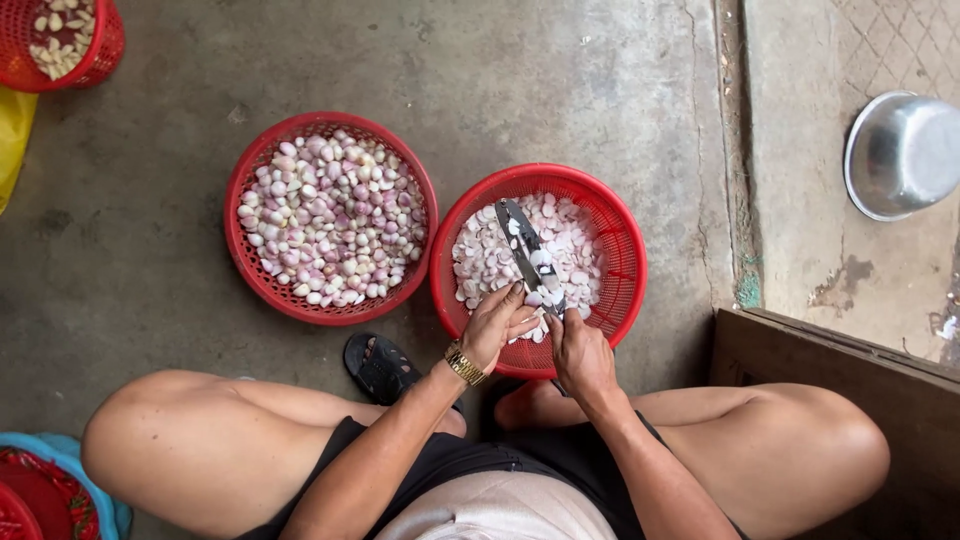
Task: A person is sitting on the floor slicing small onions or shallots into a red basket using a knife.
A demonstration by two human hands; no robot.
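Here, knife (528, 255) in right hand (583, 358) grip, left hand (497, 325) beside blade

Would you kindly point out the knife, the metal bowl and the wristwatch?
knife (522, 243), head view, middle of the blade.
metal bowl (905, 152), head view, its rounded side.
wristwatch (464, 365), head view, gold band on the left wrist.

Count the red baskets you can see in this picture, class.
3. One full basket of whole bulbs at centre left, one sliced-pieces basket under the hands, one corner basket cut off top left. Others may lie outside the frame.
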